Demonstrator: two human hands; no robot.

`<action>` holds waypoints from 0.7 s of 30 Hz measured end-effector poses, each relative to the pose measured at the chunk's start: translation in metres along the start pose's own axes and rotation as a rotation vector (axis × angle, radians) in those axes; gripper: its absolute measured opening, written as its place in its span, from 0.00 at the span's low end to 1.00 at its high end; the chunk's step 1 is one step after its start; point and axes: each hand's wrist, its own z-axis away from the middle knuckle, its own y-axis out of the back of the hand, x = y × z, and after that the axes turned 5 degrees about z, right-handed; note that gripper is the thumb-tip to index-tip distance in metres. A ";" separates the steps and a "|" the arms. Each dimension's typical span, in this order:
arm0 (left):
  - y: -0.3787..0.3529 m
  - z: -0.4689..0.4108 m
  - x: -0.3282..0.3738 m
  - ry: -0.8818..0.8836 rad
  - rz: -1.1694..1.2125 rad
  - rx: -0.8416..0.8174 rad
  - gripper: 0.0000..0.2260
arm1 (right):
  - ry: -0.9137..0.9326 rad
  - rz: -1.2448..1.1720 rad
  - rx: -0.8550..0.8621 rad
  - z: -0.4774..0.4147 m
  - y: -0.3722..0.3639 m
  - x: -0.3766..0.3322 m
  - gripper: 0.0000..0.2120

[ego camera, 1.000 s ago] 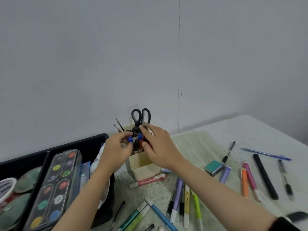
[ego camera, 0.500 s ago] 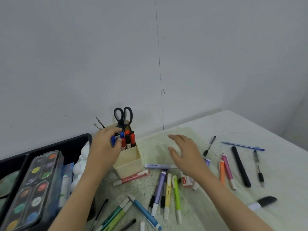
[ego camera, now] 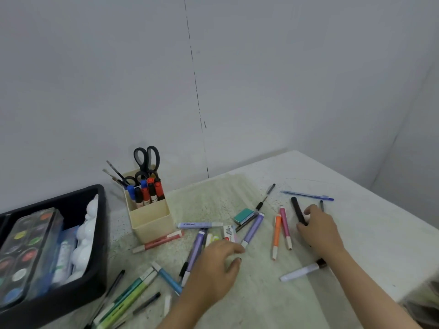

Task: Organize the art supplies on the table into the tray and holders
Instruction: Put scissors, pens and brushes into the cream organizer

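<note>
Two hands (ego camera: 211,271) (ego camera: 320,230), one black tray (ego camera: 96,288), one cream holder (ego camera: 152,222), one paint set (ego camera: 26,252), one teal eraser (ego camera: 242,216), one long black marker (ego camera: 297,210).

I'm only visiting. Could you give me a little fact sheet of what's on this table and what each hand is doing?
Setting: white table against a grey wall
Holder: cream holder with scissors, brushes and capped markers standing in it
Tray: black tray at left, holding a paint palette and a white figurine
Loose: many pens scattered on the table
Left hand: fingers relaxed over a purple marker, holding nothing
Right hand: fingers curled round a black marker
</note>
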 end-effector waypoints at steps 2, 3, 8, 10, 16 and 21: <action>-0.022 -0.008 0.019 -0.010 0.035 -0.053 0.10 | -0.025 -0.121 -0.023 0.001 0.009 0.000 0.16; -0.032 -0.012 0.029 -0.012 0.045 -0.084 0.11 | -0.043 -0.199 -0.033 0.002 0.013 0.001 0.18; -0.072 -0.032 0.064 -0.031 0.000 -0.244 0.14 | -0.029 -0.439 -0.027 0.014 0.033 0.010 0.31; -0.080 -0.037 0.067 -0.015 -0.056 -0.262 0.17 | -0.005 -0.487 -0.034 0.021 0.042 0.015 0.37; -0.080 -0.039 0.064 0.031 -0.049 -0.199 0.08 | 0.021 -0.521 -0.021 0.026 0.062 0.023 0.27; -0.053 -0.029 0.047 0.217 0.164 -0.083 0.01 | 0.039 -0.597 -0.052 0.027 0.062 0.013 0.27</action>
